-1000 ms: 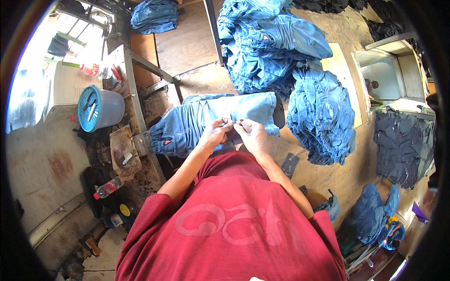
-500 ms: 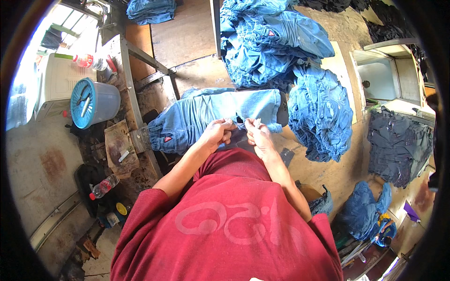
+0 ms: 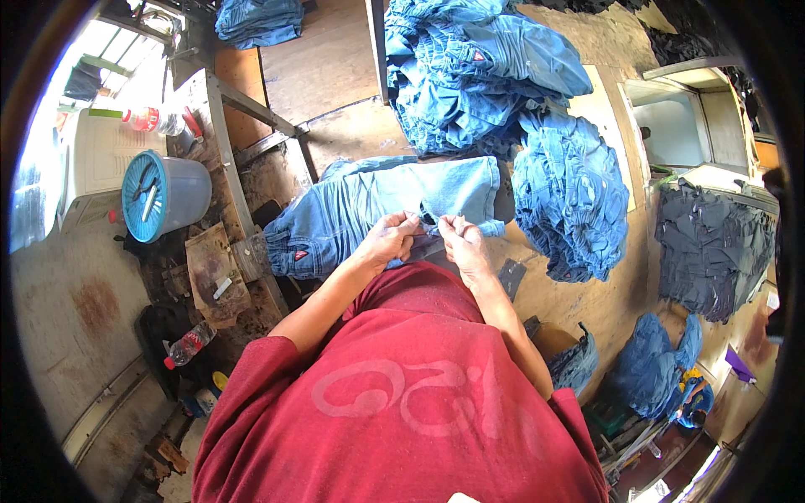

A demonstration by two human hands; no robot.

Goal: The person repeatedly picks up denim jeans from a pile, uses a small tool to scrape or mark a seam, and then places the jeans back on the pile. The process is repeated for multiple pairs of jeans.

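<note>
You seem to be at a fine two-handed step on the blue denim garment (image 3: 356,201), lying before you, left of the denim pile (image 3: 570,201); the next move likely calls for delicate control. Your left hand (image 3: 389,242) and right hand (image 3: 467,250) stand slightly apart, fingers (image 3: 411,220) pinched closed, on what you cannot tell

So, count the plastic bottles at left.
2 visible: an upper bottle above the lidded bucket in the picture, and a lower bottle below it. A red cap left of the bucket may belong to another, mostly hidden.
</note>
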